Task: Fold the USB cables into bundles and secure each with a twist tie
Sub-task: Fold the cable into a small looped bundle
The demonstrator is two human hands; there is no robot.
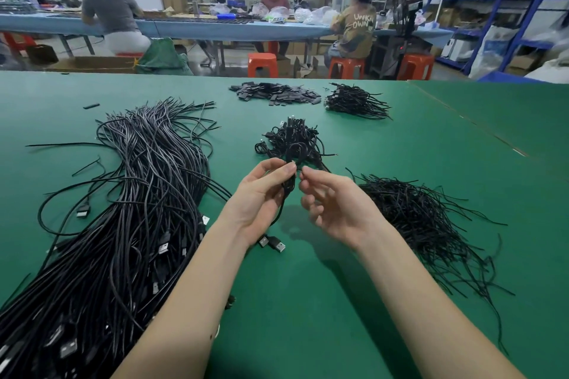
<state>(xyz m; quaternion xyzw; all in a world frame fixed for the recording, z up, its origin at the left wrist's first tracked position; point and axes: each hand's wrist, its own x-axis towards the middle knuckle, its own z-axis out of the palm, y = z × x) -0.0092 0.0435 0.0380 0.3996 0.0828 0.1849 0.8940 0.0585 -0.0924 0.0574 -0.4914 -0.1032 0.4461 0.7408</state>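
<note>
My left hand (pixel 261 194) grips a folded black USB cable bundle (pixel 288 186) above the green table (pixel 308 301); its USB plugs (pixel 272 242) dangle below my wrist. My right hand (pixel 335 206) is just right of the bundle, thumb and forefinger pinched at its top, apparently on a thin twist tie that is too small to make out. A big heap of loose USB cables (pixel 132 209) lies to the left. A spread of black twist ties (pixel 431 224) lies to the right. Finished bundles (pixel 292 140) are piled right behind my hands.
At the back of the table lie a pile of small dark flat pieces (pixel 274 95) and another pile of black cables (pixel 357 101). A seam (pixel 468 123) crosses the table on the right. Beyond the table, people sit on orange stools (pixel 262 64) at a blue workbench.
</note>
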